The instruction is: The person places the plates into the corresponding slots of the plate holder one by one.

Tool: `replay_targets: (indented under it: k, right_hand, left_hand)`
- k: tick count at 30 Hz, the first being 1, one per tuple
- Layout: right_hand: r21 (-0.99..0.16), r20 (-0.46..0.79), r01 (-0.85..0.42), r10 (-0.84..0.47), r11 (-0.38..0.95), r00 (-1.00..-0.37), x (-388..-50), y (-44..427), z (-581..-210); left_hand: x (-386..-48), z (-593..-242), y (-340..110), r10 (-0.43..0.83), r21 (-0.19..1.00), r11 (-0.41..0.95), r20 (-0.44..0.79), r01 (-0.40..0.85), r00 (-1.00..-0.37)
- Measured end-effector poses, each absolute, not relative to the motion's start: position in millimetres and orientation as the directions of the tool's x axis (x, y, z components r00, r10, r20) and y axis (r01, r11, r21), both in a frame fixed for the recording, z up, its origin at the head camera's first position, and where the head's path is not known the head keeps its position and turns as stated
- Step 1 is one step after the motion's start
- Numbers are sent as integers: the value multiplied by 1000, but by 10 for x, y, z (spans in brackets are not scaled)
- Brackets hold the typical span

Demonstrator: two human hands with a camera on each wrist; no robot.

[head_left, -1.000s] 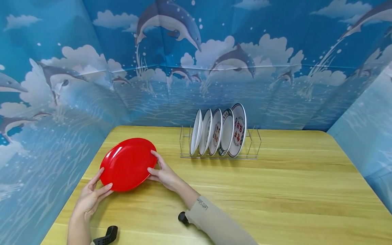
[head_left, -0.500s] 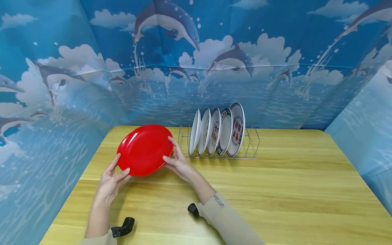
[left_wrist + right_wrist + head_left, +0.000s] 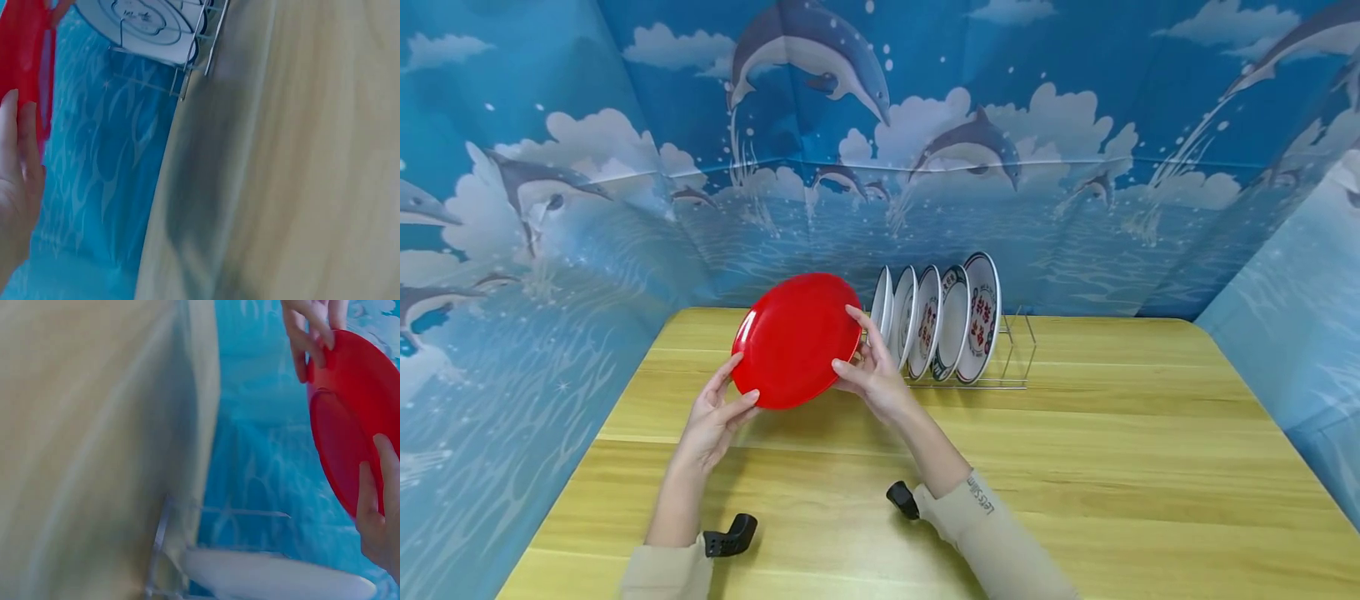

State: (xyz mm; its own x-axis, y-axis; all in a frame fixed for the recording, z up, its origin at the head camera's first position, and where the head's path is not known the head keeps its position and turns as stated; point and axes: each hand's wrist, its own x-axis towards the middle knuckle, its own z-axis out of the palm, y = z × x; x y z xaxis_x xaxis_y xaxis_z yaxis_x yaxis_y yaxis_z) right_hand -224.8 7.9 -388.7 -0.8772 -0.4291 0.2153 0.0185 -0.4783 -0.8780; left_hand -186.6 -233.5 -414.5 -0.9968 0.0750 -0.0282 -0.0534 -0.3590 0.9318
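Note:
A round red plate is held up off the table, its glossy face tilted toward the head camera. My left hand grips its lower left rim, thumb on the face and fingers behind. At the lower right rim, my right hand pinches the plate the same way. In the right wrist view, the underside of the red plate shows fingers of both hands against it. Just right of the plate, a wire dish rack holds several white patterned plates on edge; the red plate and right hand partly cover the rack's left end.
The rack stands near the back edge of the wooden table. Behind it hangs a blue dolphin-print cloth, which also lines both sides. Black wrist-worn pieces show near both sleeves.
Both hands have carried the red plate to the right and up, from the table's left side to beside the rack's left end. The white plates have stayed in place.

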Motion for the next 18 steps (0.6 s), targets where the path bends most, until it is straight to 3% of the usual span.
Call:
replay_targets:
  k: [6, 12, 18]
  right_hand:
    - [-896, 255, -70, -377, -439, -891, -2264, 338, -3673]
    - [-883, 310, -150, -314, -444, -898, -2318, 663, -3479]
    - [-844, 365, -229, -207, -484, -908, -2338, 1034, -3279]
  left_hand:
    - [-2053, -4089, -2144, 135, 943, -331, 28, -18, -990]
    - [-2264, -4144, -1974, 117, 948, -316, 84, 44, -990]
    - [-2545, -4381, -1842, 155, 984, -172, 74, 47, -985]
